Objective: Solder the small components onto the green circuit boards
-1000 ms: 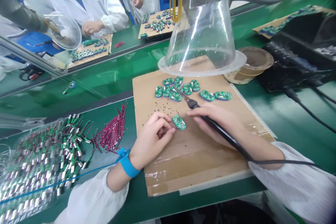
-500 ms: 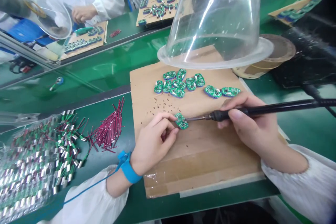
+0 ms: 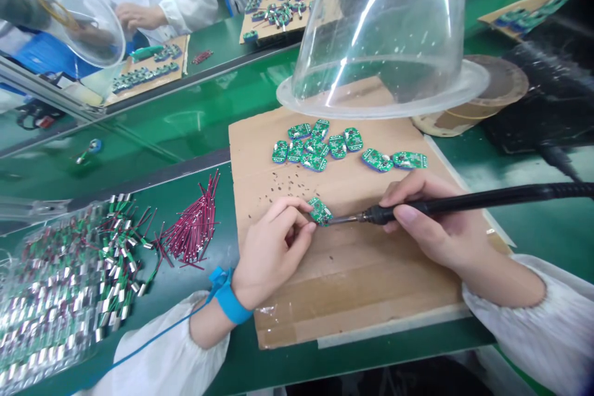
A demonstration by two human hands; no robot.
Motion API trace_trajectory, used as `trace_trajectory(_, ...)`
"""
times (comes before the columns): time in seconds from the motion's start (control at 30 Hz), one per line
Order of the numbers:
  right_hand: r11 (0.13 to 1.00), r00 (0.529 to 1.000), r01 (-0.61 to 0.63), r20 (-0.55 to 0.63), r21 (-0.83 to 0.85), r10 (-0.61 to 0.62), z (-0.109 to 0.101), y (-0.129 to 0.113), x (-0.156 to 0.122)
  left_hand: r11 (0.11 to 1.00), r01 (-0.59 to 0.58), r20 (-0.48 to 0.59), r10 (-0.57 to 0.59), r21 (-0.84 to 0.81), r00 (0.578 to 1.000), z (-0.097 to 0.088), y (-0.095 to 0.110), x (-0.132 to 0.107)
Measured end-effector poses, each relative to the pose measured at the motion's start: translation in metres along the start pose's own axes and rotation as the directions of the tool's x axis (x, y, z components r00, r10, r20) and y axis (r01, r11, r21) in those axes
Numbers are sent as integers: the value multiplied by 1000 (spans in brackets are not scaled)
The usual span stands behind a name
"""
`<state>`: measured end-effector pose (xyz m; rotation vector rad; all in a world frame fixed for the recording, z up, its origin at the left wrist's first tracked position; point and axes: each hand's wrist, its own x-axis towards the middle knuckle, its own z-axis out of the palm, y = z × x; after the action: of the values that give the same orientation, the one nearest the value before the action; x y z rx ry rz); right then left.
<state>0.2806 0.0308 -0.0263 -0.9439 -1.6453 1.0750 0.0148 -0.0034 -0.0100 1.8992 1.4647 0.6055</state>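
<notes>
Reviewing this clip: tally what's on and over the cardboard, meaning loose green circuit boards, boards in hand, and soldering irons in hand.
Loose green circuit boards on the cardboard sheet: 10
Green circuit board in the left hand: 1
Soldering iron in the right hand: 1
Total: 12

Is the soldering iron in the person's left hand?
No, the soldering iron is in the right hand, and the left hand holds a small green circuit board.
</notes>
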Motion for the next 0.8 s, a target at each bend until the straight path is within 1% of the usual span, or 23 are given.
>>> trace_trajectory(0.17,1000,1000,16,9,-11,-16,1,-1,1,1000,-1,-6,1,3,1000,1,1,0)
trace_trajectory(0.37,998,1000,13,20,-64,-12,1,-1,0,1000,-15,-23,15,4,1000,2,1,-1)
trace_trajectory(0.57,998,999,-8,31,-61,10,2,-4,1,1000,-5,-28,5,6,1000,3,0,-1)
trace_trajectory(0.8,997,999,9,49,-71,-5,2,-5,3,1000,-1,-34,1,0,999,3,0,-1)
